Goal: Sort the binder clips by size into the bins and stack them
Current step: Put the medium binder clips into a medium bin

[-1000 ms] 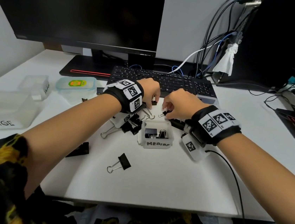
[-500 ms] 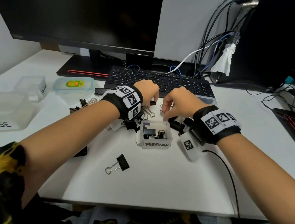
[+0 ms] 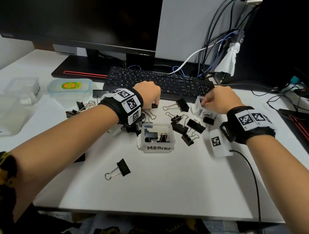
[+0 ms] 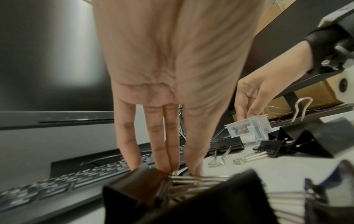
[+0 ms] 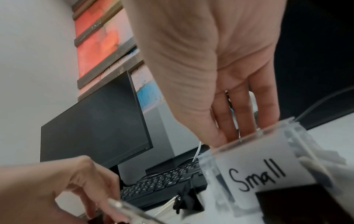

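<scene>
step: I lower right hand (image 3: 221, 101) fingertips into Small bin (image 3: 205, 112), grip hidden, can't tell if a clip is pinched; release low inside | left hand (image 3: 148, 95) pinches small clip (image 3: 154, 105) on desk by keyboard (image 3: 159, 82) | change: right hand moved from mid-pile to Small bin

Head view high, looking down; 2 wrist views low, close, sharing keyboard (image 4: 76, 180).

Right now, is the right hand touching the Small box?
Touching. In the right wrist view, the right hand's fingers dip behind the Small box's rim.
</scene>
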Demonstrator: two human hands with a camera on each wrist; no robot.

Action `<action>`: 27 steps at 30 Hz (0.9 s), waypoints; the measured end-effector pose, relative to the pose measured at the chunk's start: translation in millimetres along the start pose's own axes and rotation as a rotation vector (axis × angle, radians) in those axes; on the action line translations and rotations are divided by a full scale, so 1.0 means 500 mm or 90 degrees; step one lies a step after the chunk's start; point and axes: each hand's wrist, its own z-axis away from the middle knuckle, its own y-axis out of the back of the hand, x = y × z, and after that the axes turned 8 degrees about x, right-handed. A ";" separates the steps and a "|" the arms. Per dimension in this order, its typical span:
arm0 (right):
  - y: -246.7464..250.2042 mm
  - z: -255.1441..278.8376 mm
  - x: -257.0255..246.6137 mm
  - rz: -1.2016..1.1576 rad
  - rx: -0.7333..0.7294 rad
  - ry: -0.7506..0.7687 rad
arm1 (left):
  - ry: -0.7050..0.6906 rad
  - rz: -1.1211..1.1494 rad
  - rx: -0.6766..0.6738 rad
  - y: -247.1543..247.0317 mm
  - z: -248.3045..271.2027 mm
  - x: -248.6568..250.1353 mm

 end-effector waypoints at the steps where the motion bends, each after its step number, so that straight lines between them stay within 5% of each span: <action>1: 0.000 0.001 -0.001 -0.005 -0.013 0.001 | 0.001 0.001 0.004 0.000 0.000 0.000; 8: 0.039 0.013 -0.056 -0.040 0.130 0.103 | 0.003 0.006 0.019 -0.001 0.002 0.001; 12: 0.033 0.035 -0.118 0.020 -0.015 0.199 | 0.005 0.000 0.016 0.003 0.006 0.003; 18: -0.020 0.039 -0.151 0.127 -0.109 0.192 | 0.001 -0.014 0.005 0.010 0.011 0.013; 27: -0.034 0.045 -0.148 0.113 -0.108 0.150 | -0.029 -0.046 -0.008 0.022 0.023 0.029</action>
